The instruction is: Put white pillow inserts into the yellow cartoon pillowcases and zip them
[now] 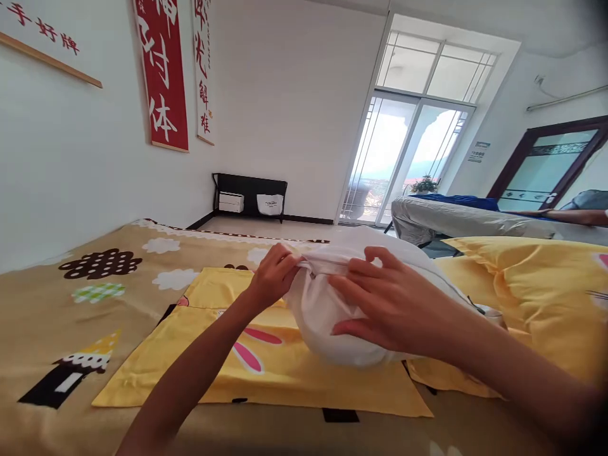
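A white pillow (327, 310) sits in front of me, partly over a yellow pillowcase (280, 386) with pink ear shapes, laid flat. My left hand (275, 275) is closed in a pinch on the pillow's seamed edge, at its near left end. Fingers apart, my right hand (384, 297) lies against the pillow just right of that pinch, its thumb spread away below. It grips nothing that I can see, and it covers part of the seam.
Everything lies on a tan patterned cloth (142, 335). A plump yellow pillow (546, 297) is at the right, with a small white object (489, 311) beside it. Behind stands a plastic-covered table (446, 218), where another person's arm (579, 216) rests. A black rack (251, 190) is by the far wall.
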A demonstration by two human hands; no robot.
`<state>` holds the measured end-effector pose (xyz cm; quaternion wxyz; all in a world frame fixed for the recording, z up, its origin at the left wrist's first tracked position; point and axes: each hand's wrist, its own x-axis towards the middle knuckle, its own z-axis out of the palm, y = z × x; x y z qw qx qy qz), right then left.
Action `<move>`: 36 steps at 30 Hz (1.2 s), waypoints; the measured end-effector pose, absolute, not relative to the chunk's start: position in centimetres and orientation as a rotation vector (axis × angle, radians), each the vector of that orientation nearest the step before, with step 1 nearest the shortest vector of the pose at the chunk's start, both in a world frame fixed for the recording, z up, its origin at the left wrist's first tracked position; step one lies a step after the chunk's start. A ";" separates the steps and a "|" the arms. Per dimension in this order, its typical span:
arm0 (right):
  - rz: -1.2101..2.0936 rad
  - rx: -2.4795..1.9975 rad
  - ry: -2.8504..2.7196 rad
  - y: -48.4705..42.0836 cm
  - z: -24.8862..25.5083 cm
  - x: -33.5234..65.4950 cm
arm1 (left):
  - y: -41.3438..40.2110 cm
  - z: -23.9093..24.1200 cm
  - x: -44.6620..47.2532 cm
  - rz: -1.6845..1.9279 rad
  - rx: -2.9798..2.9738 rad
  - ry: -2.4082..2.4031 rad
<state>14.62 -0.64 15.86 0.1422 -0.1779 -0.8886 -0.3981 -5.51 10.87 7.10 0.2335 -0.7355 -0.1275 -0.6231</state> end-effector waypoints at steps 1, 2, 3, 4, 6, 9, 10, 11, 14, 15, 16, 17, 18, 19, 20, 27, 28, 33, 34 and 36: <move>-1.182 -0.567 -2.555 -0.4 15.8 15.4 | 11.3 7.5 -5.3 -1.689 -2.032 -0.341; -1.203 -0.614 -2.546 -0.4 15.9 16.1 | 11.6 7.9 -5.1 -1.663 -2.044 -0.330; -1.213 -0.656 -2.536 -0.4 16.0 16.7 | 11.9 8.2 -5.0 -1.642 -2.051 -0.320; -1.214 -0.698 -2.530 -0.4 16.3 17.2 | 12.0 8.5 -5.0 -1.634 -2.054 -0.322; -1.193 -0.767 -2.550 -0.3 17.2 18.1 | 12.1 8.9 -5.1 -1.651 -2.062 -0.372; -1.158 -0.800 -2.649 1.3 18.9 19.3 | 12.4 9.6 -5.5 -1.634 -2.134 -0.500; -1.168 -0.803 -2.668 2.2 19.6 19.7 | 12.6 9.9 -5.7 -1.606 -2.167 -0.537; -1.191 -0.805 -2.660 3.4 20.3 20.0 | 12.8 10.1 -5.8 -1.583 -2.194 -0.571; -1.289 -0.825 -2.513 7.0 22.3 20.0 | 13.5 10.6 -6.0 -1.650 -2.224 -0.718; -1.311 -0.837 -2.454 8.1 22.9 19.7 | 13.7 10.8 -6.0 -1.702 -2.225 -0.780; -1.323 -0.850 -2.403 9.1 23.3 19.1 | 13.8 10.9 -6.0 -1.750 -2.229 -0.840; -1.330 -0.868 -2.357 10.0 23.7 18.3 | 13.9 11.0 -6.1 -1.787 -2.233 -0.894; -1.335 -0.890 -2.315 10.8 23.9 17.5 | 14.0 11.0 -6.1 -1.815 -2.226 -0.937; -1.332 -0.914 -2.273 11.6 23.9 16.6 | 14.0 11.0 -6.2 -1.837 -2.208 -0.964; -1.313 -0.938 -2.233 12.3 23.8 15.7 | 14.1 11.0 -6.4 -1.861 -2.180 -0.974; -0.489 -1.201 -2.135 17.8 19.9 12.0 | 15.1 8.4 -8.1 -2.126 -2.361 -0.975; -0.345 -1.202 -2.113 18.4 19.2 11.7 | 15.3 7.8 -8.3 -2.174 -2.327 -1.063; 0.374 -1.020 -1.971 19.6 16.3 9.9 | 15.5 5.1 -9.8 -2.306 -2.106 -1.314; 0.504 -0.978 -1.966 19.5 15.9 9.6 | 15.3 4.7 -10.2 -2.282 -2.074 -1.337; 0.721 -0.872 -2.052 19.3 15.3 9.0 | 14.4 3.8 -11.0 -2.185 -2.020 -1.388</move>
